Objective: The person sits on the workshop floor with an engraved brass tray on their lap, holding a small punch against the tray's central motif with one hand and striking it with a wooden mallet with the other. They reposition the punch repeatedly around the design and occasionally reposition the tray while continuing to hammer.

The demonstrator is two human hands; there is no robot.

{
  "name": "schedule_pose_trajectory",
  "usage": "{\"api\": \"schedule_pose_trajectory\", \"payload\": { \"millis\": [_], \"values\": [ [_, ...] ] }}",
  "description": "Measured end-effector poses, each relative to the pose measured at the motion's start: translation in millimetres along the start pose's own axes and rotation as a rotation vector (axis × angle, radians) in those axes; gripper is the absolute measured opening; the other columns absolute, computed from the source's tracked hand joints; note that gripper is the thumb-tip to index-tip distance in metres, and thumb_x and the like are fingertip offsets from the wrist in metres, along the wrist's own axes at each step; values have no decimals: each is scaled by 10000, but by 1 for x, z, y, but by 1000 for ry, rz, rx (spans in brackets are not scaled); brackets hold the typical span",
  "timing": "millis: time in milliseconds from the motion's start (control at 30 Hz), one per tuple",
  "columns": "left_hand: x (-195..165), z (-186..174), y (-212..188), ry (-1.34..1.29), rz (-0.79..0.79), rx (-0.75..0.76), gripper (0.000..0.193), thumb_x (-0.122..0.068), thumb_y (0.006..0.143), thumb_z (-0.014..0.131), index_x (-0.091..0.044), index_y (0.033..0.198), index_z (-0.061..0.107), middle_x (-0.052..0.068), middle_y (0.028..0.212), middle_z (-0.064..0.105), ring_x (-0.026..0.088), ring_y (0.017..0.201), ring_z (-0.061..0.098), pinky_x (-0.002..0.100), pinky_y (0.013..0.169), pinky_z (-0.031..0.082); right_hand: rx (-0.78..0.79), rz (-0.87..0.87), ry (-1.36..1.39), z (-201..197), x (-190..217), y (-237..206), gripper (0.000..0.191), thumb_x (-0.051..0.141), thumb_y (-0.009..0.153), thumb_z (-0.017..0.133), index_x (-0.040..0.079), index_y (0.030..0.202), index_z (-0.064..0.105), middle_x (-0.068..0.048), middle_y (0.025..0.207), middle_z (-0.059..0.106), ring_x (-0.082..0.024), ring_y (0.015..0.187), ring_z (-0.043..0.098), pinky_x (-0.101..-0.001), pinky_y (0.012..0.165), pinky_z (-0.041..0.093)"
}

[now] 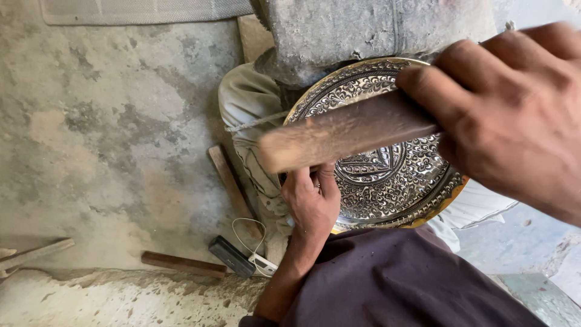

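Wooden stick (345, 130) lies near-level, tip left, gripped by rt hand (514, 115); lt hand (311, 200) pinches plate (393, 181).

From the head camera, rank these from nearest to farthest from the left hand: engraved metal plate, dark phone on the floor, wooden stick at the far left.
1. Engraved metal plate: touching the left hand, on its right.
2. Dark phone: on the floor, lower left.
3. Wooden stick: far left edge.

Plate (387, 181) between both hands — wooden sticks (181, 264) lie left on floor (109, 133).
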State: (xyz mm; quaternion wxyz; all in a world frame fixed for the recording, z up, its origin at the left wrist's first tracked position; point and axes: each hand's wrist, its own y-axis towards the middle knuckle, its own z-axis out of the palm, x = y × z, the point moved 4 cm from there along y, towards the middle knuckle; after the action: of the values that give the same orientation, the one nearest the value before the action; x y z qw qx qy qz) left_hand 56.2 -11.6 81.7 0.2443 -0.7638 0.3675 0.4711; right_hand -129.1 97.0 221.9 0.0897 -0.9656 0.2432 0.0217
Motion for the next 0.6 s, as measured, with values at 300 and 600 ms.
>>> {"api": "schedule_pose_trajectory", "payload": {
  "millis": [300, 600],
  "values": [
    [-3, 7, -1, -37, -94, 24, 223, -173, 1047, 676, 35, 1095, 611, 106, 948, 731, 167, 819, 758, 277, 628, 602, -20, 45, 77, -1, -10, -4, 468, 239, 733, 733, 145, 1187, 671, -37, 1011, 697, -225, 885, 698, -376, 806, 545],
    [-15, 18, -10, -54, -88, 50, 233, -179, 1044, 662, 37, 1120, 618, 99, 916, 723, 146, 803, 740, 286, 609, 606, 135, 38, -204, -8, -18, -16, 234, 302, 922, 667, 232, 1144, 641, 64, 962, 685, -103, 870, 707, -302, 832, 543]
  ]
}}
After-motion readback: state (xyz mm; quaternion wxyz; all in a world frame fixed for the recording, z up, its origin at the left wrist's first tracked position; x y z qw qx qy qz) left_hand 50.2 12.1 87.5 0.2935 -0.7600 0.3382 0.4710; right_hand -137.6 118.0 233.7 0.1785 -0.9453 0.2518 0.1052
